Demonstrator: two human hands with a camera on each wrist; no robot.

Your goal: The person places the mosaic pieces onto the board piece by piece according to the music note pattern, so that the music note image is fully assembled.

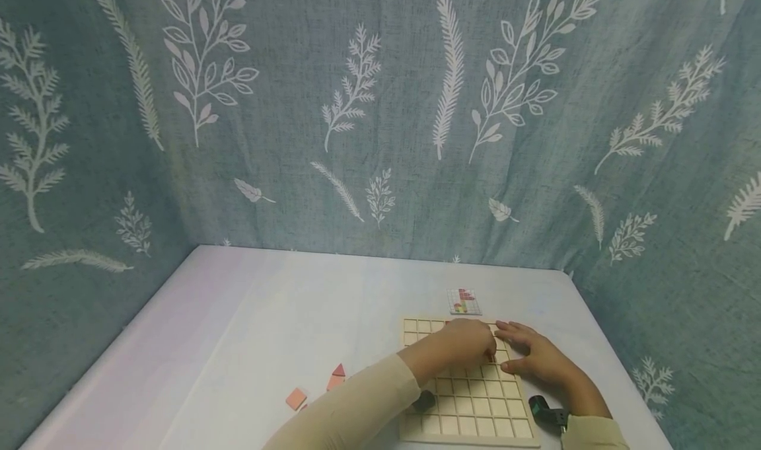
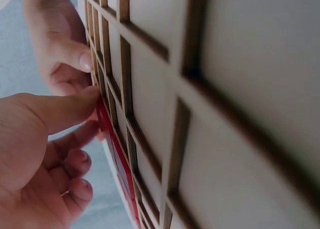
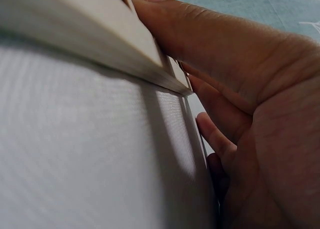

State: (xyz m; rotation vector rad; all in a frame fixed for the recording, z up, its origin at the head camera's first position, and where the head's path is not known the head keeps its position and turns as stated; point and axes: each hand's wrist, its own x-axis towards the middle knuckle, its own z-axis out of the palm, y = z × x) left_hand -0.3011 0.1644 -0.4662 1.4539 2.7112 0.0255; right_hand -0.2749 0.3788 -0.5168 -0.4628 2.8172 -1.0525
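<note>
A pale wooden grid board [image 1: 470, 437] lies on the table. Reaching across it, the left hand [image 1: 466, 345] has its fingertips down near the board's upper right. In the left wrist view this hand [image 2: 45, 154] pinches the end of a red piece [image 2: 116, 151] at the grid, between thumb and index finger; the other fingers are loosely curled. The right hand [image 1: 538, 359] rests at the board's right edge, fingers extended and thumb apart. Up close in the right wrist view, its thumb [image 3: 210, 44] lies against the board's edge [image 3: 105, 49].
A small patterned card [image 1: 464, 302] lies just beyond the board. Left of the board are an orange square [image 1: 296, 399], a red triangle [image 1: 338, 370] and another orange piece [image 1: 335, 381], partly beside the left sleeve. Patterned green curtains stand behind and at both sides.
</note>
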